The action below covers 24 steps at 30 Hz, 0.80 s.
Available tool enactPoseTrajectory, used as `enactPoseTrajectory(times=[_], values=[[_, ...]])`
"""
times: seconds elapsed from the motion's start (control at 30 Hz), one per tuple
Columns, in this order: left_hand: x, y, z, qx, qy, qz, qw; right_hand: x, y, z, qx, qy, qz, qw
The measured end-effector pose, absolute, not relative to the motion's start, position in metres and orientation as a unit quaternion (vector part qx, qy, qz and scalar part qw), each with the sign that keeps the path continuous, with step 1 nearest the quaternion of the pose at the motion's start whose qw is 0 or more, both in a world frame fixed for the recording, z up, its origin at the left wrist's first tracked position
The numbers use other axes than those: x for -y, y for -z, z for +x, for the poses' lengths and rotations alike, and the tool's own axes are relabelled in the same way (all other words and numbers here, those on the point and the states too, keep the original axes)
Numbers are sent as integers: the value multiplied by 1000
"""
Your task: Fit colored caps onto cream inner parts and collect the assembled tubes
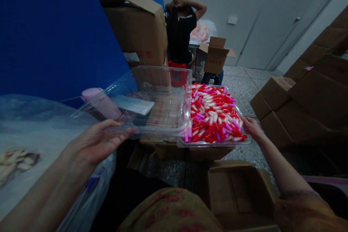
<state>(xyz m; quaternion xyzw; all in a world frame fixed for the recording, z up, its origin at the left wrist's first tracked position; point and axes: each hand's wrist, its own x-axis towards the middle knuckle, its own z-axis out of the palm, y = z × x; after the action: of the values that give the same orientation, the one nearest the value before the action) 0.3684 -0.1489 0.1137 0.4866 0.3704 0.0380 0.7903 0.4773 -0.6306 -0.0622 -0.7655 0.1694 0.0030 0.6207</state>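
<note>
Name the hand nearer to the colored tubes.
Right. The right hand is beside the tubes, at the right edge of their tray; the left hand is farther left, holding a clear container.

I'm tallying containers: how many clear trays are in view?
2: a raised tray in the left hand, and a filled tray heaped with tubes, the right hand at its edge. Others may be nested, hidden from view.

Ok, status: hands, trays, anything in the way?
Left hand gripping see-through tray. Right hand at right edge of heaped tray of small coloured pieces. Open carton nearby, blocking neither hand.
</note>
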Motion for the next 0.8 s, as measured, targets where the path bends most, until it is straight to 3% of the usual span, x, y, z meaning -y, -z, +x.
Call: enactPoseTrajectory(times=[0.3, 0.8], values=[[141, -106, 377, -419, 11, 469, 778, 647, 59, 456, -191, 13, -763, 618], [154, -93, 364, -306, 45, 421, 853, 671, 67, 432, -228, 10, -744, 628]])
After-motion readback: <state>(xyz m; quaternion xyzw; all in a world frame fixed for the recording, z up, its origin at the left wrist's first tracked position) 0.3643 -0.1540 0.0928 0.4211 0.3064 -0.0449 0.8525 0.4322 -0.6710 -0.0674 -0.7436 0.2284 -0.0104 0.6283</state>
